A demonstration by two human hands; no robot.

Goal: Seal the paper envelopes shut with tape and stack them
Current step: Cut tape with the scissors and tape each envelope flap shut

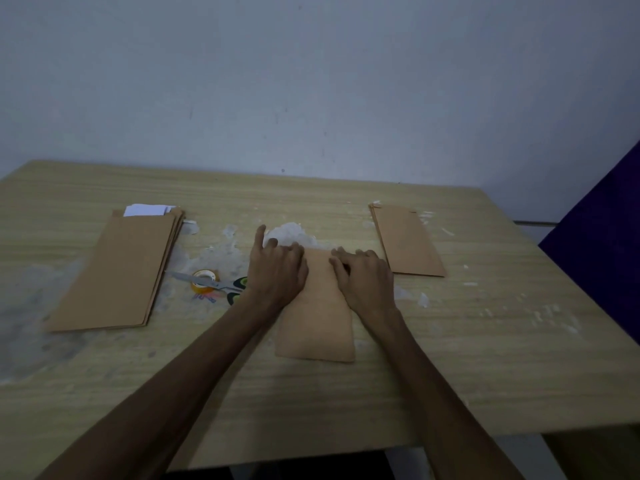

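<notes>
Brown envelope (pixel 317 317) top hidden under hands (pixel 277 268).

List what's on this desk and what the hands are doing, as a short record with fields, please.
surface: wooden table
centre: middle envelope, lying flat
left hand: rests on the envelope's far end, forefinger raised
right hand: fingers press on the same end
left side: left envelope stack, white paper sticking out at its far end
right side: right envelope stack
tools: tape roll under scissors, left of the hands
</notes>
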